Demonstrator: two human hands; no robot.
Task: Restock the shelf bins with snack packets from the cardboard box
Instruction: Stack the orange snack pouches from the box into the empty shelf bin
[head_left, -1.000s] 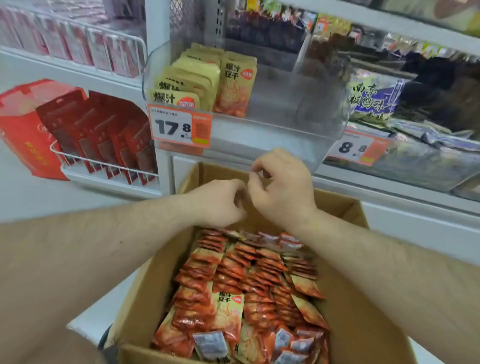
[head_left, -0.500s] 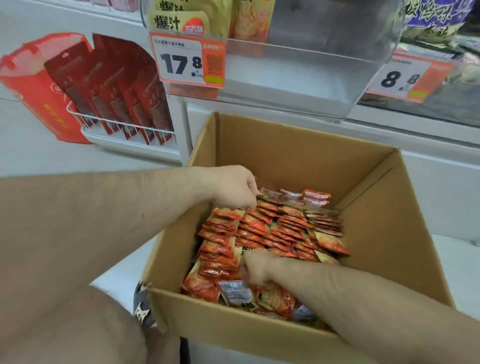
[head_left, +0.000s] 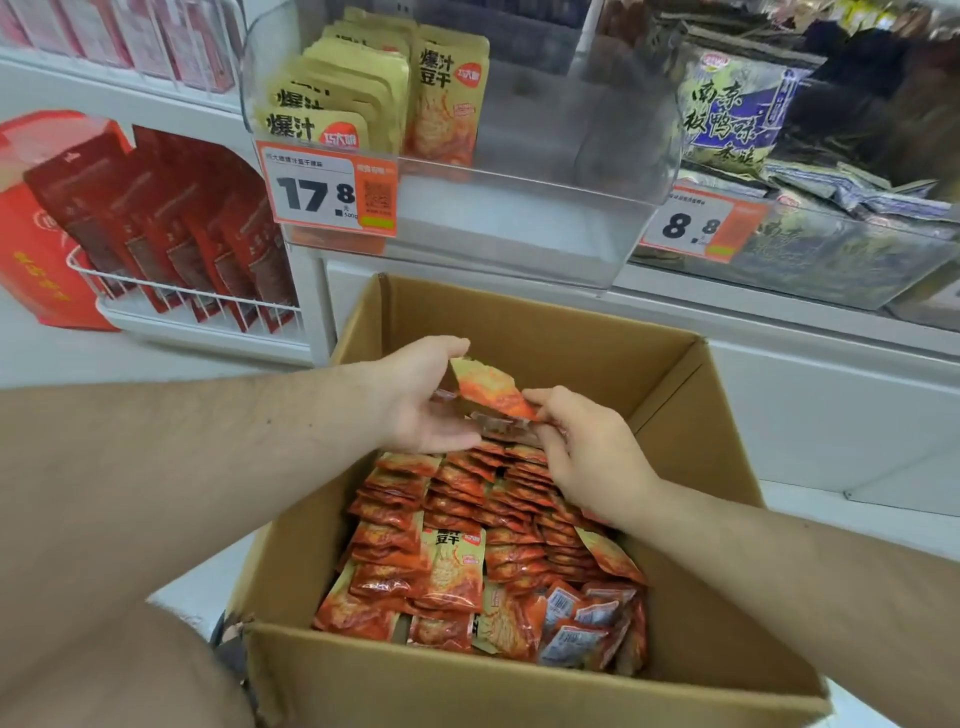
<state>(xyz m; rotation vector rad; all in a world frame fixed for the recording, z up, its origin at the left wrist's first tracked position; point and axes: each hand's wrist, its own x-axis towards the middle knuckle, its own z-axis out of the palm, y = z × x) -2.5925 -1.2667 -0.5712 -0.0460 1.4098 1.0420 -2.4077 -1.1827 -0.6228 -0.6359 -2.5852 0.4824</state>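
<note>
Snack packets (head_left: 488, 395) sit pinched between my two hands above the far end of the cardboard box (head_left: 691, 670); my left hand (head_left: 423, 402) cups them from the left with fingers curled over their top edge, and my right hand (head_left: 587, 449) nips the right corner between thumb and fingertips; I cannot tell exactly how many packets are in the bunch; they look light, thin and crinkly, with glossy foil that I judge slippery, so the flat sealed edges seem the safest place to hold, and a loose stack could fan out or slide; below my fingers the rest of the orange packets (head_left: 467, 551) lie in tight overlapping rows inside the box, a few turned barcode-up at the near right corner; above and beyond my hands hangs the clear shelf bin (head_left: 545, 218), holding yellow and orange packs at its left and bare plastic to the right; an orange price tag (head_left: 327, 189) is clipped to its front lip; further left stand red pouches (head_left: 171, 223) in a white wire rack.
</note>
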